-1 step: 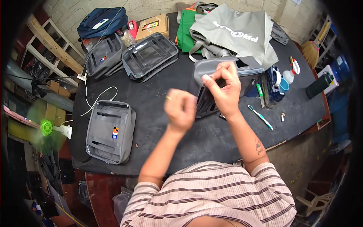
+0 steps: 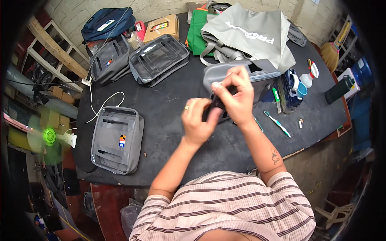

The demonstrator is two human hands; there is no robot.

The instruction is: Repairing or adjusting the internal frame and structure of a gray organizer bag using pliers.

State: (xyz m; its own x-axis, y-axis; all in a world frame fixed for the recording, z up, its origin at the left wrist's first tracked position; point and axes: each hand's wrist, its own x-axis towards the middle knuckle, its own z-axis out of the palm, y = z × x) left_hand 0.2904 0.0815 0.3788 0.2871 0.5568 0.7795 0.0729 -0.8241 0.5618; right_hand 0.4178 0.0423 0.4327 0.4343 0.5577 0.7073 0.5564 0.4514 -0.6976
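Fingers of our left hand [image 2: 198,123] curl in toward the thumb, blurred, against dark material at the near side of a grey bag [image 2: 263,85]; whether they grip it, we cannot tell. Our right hand [image 2: 237,100] bends thumb and forefinger close together at the same bag, and we cannot tell what they pinch. That bag rests on our black table [image 2: 165,136], just beyond the hands. Left of us lies a grey case [image 2: 114,141]; right, a toothbrush [image 2: 277,124]. Farther off, we see a clear-topped case [image 2: 161,60] and a grey tote [image 2: 249,36].
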